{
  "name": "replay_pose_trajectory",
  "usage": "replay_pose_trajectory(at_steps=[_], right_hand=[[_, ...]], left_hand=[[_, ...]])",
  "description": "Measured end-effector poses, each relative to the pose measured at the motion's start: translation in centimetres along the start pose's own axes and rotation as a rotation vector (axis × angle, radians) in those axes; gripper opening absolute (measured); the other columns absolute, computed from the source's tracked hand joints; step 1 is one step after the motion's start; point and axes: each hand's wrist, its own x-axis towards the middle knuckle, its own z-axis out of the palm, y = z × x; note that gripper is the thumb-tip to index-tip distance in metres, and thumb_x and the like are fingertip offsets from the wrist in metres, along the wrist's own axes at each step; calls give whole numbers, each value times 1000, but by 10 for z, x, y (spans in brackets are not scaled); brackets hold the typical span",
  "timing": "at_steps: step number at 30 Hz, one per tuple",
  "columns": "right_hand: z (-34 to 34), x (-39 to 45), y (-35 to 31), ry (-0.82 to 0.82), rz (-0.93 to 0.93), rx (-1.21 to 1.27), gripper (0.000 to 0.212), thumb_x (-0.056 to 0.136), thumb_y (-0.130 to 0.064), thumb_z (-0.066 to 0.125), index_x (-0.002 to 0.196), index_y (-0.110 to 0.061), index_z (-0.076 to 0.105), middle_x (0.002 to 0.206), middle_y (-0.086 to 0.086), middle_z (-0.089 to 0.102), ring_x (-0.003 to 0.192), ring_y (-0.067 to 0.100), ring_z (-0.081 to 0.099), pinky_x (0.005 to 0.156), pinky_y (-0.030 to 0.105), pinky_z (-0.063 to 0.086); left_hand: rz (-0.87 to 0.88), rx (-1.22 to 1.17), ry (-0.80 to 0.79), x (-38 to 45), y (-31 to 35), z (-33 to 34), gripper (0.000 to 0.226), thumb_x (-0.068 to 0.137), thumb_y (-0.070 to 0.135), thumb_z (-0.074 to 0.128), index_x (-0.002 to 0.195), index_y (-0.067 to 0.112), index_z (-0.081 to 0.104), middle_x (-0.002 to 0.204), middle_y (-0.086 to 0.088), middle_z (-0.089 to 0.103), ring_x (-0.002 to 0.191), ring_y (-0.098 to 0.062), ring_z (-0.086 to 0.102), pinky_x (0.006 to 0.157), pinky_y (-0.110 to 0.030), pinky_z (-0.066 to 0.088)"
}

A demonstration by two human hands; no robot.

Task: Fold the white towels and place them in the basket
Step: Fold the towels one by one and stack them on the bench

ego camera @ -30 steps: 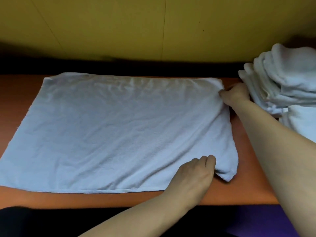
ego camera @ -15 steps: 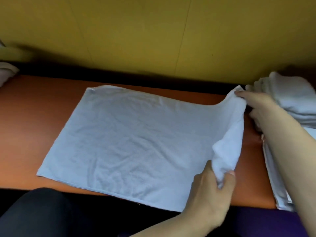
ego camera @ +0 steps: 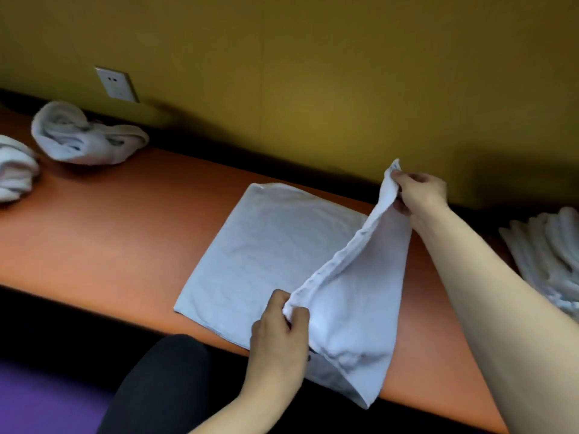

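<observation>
A white towel [ego camera: 266, 258] lies on the orange table [ego camera: 109, 239], its right part lifted off the surface. My left hand [ego camera: 279, 333] pinches the near corner of the lifted edge. The far corner is pinched by my right hand [ego camera: 419, 192], held higher above the table. The raised edge stretches between both hands, and the lifted flap hangs down over the table's front edge. No basket is in view.
A stack of white towels [ego camera: 551, 255] sits at the right edge of the table. Two bundled white towels [ego camera: 84, 136] [ego camera: 14, 170] lie at the far left. A wall socket [ego camera: 117, 84] is on the yellow wall. A dark-clad knee [ego camera: 169, 380] is below the table's front.
Both hands have lifted the towel's right edge higher and carried it leftward over the flat part. The view has swung, bringing the left bundles and the socket into sight.
</observation>
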Motion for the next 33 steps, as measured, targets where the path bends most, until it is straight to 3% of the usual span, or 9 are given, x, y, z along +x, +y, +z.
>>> replay_pose_trajectory(at_steps=[3,7,11,16,18,24,26,30,33], right_hand=[[49,-11,-12,-54,-17,-14,13,92,-24,74,91,-12,68,72,7,64,58,17,60,50,25,48],[110,-16,-15,-117,-21,-42,12,92,-24,74,86,-16,67,67,4,64,54,15,61,46,23,44],[158,-16,-9,-171,-11,-110,14,93,-23,72,101,-12,70,61,4,67,40,8,60,45,20,43],[201,-21,1,-242,1,-118,17,96,-18,68,109,-7,69,74,8,68,40,8,61,38,16,41],[207,-32,6,-296,-12,-132,11,99,-15,63,106,-11,69,84,9,69,55,16,66,43,18,44],[141,-89,84,-278,-101,-226,12,98,-18,62,106,-20,70,101,0,73,72,18,71,62,27,53],[96,-123,123,-186,-134,-338,12,93,-19,65,99,-28,71,92,-3,74,75,17,71,66,30,55],[20,-199,181,48,-80,-476,6,88,-19,65,90,-23,62,79,-4,66,76,22,62,72,35,49],[-11,-239,209,132,9,-532,19,89,-31,68,85,-20,53,80,1,62,83,33,61,75,40,48]], left_hand=[[-21,10,47,13,-6,-38,34,102,37,46,72,20,41,59,-8,62,55,-17,69,60,-40,53],[-17,141,122,40,-30,-87,37,99,38,49,70,17,41,52,-3,49,60,-28,68,64,-48,51],[-72,233,120,66,-53,-123,36,95,41,48,70,18,57,56,4,67,63,-22,71,70,-46,58],[-89,378,159,82,-75,-144,35,95,44,45,69,22,53,55,1,61,64,-24,68,67,-42,56],[-111,501,147,90,-83,-147,39,96,41,46,64,20,49,54,-2,57,65,-28,63,65,-40,52],[-152,626,105,99,-103,-145,36,97,38,47,67,18,48,61,-4,53,72,-36,54,64,-40,45],[-124,636,118,97,-103,-143,34,97,35,47,68,18,45,64,-4,52,70,-34,50,62,-38,40],[-38,742,133,95,-101,-143,23,96,34,54,87,13,51,90,-8,53,78,-32,49,69,-39,42],[-84,745,121,98,-99,-142,38,91,45,62,102,12,49,105,-11,49,93,-37,54,82,-46,48]])
